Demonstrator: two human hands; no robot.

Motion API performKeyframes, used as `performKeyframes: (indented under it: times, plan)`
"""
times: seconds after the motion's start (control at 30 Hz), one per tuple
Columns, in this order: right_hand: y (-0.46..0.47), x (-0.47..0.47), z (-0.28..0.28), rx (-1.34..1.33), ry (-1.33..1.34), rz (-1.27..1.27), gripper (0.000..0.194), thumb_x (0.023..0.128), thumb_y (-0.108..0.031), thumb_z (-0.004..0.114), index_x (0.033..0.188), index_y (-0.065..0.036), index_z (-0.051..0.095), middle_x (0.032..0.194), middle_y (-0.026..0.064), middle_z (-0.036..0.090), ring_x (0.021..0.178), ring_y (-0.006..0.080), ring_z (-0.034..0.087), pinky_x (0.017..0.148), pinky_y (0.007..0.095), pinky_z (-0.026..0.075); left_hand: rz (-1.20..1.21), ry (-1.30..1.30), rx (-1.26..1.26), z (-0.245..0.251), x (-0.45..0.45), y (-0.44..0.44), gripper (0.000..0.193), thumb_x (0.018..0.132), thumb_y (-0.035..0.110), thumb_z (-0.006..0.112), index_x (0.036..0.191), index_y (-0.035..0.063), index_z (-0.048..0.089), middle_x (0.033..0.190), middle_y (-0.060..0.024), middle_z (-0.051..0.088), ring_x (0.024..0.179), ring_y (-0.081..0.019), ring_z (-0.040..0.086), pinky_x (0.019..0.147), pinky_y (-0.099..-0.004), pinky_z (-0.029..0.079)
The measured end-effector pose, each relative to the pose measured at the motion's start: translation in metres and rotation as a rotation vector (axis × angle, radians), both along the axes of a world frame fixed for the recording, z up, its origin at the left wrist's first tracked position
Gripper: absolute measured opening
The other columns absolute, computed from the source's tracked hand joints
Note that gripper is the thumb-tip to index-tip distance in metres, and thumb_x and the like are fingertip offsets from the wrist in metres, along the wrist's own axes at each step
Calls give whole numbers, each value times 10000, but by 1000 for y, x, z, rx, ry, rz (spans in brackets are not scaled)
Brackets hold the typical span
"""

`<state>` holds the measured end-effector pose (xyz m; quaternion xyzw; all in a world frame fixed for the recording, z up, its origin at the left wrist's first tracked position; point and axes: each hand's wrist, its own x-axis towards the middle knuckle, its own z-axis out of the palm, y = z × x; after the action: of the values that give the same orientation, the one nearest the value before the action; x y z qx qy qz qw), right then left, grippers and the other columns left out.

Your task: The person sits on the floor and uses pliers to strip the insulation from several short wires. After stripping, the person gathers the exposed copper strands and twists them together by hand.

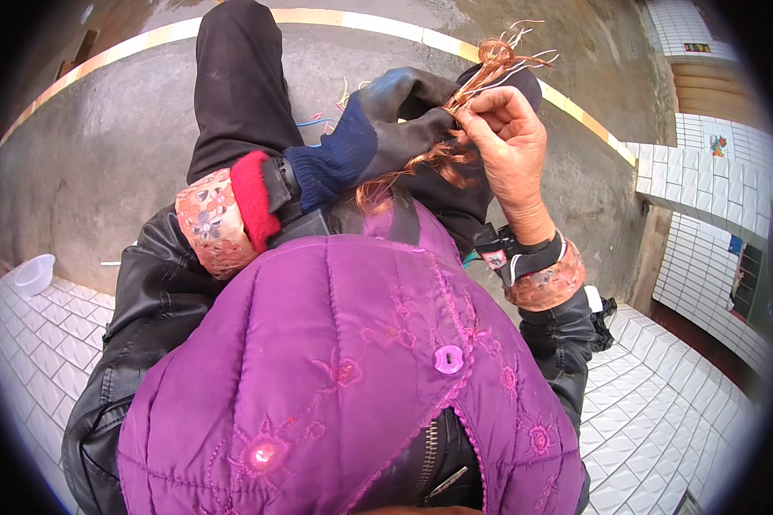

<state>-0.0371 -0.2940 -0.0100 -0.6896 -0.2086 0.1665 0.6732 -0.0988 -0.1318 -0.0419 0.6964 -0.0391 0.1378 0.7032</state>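
A bundle of bare copper wire strands (470, 87) slants up and to the right above my knee, looped at its top with loose pale ends sticking out. My left hand (419, 135), in a dark work glove with a navy knitted cuff, grips the bundle near its lower part. The fingertips of my bare right hand (512, 141) pinch strands right beside the gloved fingers. Below both hands, fine copper strands (441, 158) hang in a loose tuft over my lap. My palms hide part of the bundle.
Coloured wire scraps (315, 121) lie on the concrete floor (135, 103) between my legs. A translucent plastic basin (35, 275) sits at the far left by white tiles (58, 328). White-tiled walls (689, 183) stand at the right. A pale-edged ledge (373, 26) curves across the floor.
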Motion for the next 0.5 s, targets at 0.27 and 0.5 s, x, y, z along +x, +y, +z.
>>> performKeyframes:
  times: [0.27, 0.5]
  plan:
    - [7, -11, -13, 178, -67, -150, 103, 870, 42, 630, 915, -16, 558, 866, 19, 632, 772, 80, 629, 655, 223, 541, -28, 75, -96, -1, -3, -4, 286, 862, 131, 716, 1061, -8, 563, 904, -62, 661, 826, -80, 630, 736, -252, 536]
    - [6, -3, 0, -33, -107, -43, 105, 860, 27, 624, 961, 3, 611, 893, 33, 682, 819, 93, 669, 683, 231, 540, -15, 63, -140, -10, 0, -3, 219, 874, 94, 694, 1022, 10, 558, 897, -42, 652, 805, -61, 614, 702, -233, 525]
